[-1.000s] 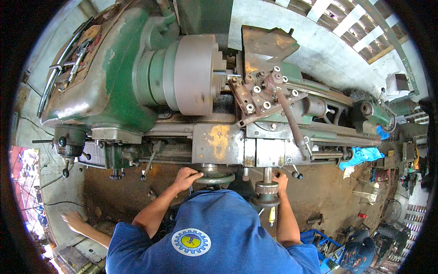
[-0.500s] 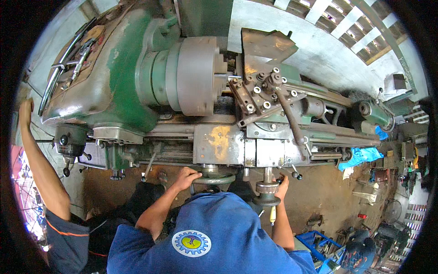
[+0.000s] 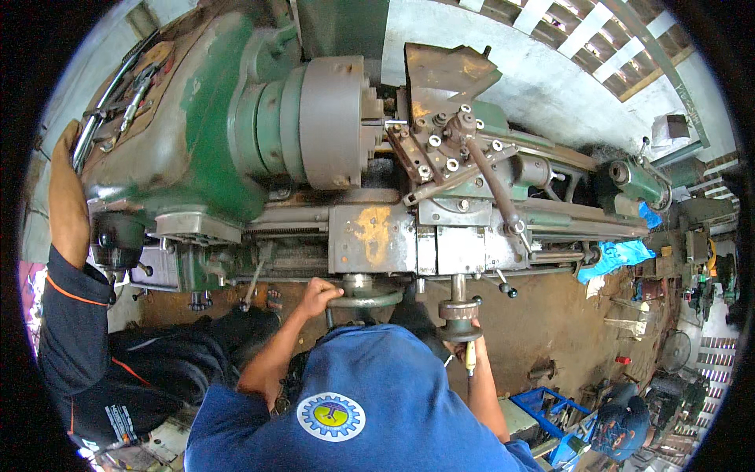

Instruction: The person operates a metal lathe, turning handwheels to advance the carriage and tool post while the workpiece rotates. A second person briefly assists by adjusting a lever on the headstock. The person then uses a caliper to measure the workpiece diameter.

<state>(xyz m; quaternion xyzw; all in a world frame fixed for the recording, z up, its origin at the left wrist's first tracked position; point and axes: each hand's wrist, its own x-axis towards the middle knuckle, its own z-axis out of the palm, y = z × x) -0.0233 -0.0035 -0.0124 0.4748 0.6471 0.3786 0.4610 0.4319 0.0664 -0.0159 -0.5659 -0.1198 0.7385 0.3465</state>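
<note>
My left hand (image 3: 321, 296) is closed on the rim of the large handwheel (image 3: 376, 299) at the front of a green metal lathe's carriage. To its right, my right hand (image 3: 476, 340) is at the smaller handwheel (image 3: 459, 311) on the cross-slide shaft, its fingers curled and partly hidden behind the wheel. A yellow handle (image 3: 471, 358) stands right beside those fingers. Beyond the hands, the tool post (image 3: 464, 130) holds a cutting tool close to a thin workpiece (image 3: 395, 123) held in the large grey chuck (image 3: 332, 122).
At the left a co-worker's arm (image 3: 69, 208) reaches to the headstock top, where metal tools (image 3: 135, 102) lie. A blue cloth (image 3: 617, 259) hangs at the lathe's right end. A blue crate (image 3: 550, 413) sits low right, near a crouching person (image 3: 621, 429).
The chuck was smeared by spinning and now looks sharp. The co-worker's hand has moved up and right onto the headstock. My right hand has shifted down along the small handwheel.
</note>
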